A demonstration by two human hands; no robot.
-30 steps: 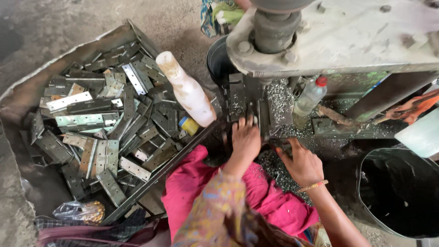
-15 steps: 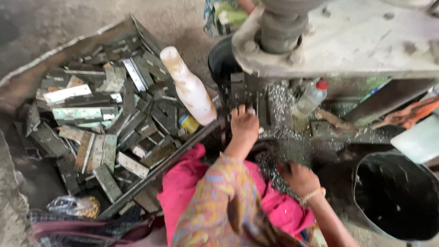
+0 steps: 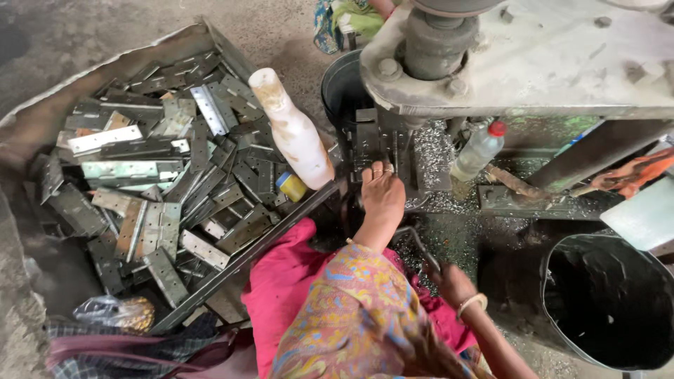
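The left hand (image 3: 382, 193) lies flat, fingers stretched far toward the dark metal die block (image 3: 379, 144) under the press, touching a piece there too hidden to identify. The right hand (image 3: 453, 284) is closed around a thin metal lever (image 3: 420, 245), whose long axis runs near-right to far-left. Hinge plates (image 3: 161, 182) fill the tray at left.

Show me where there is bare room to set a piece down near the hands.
Little room. The tray is heaped with hinge plates, a white bottle on top. Metal shavings cover the press bed around the left hand. Bare patches: concrete floor beyond the tray, and inside the black bucket.
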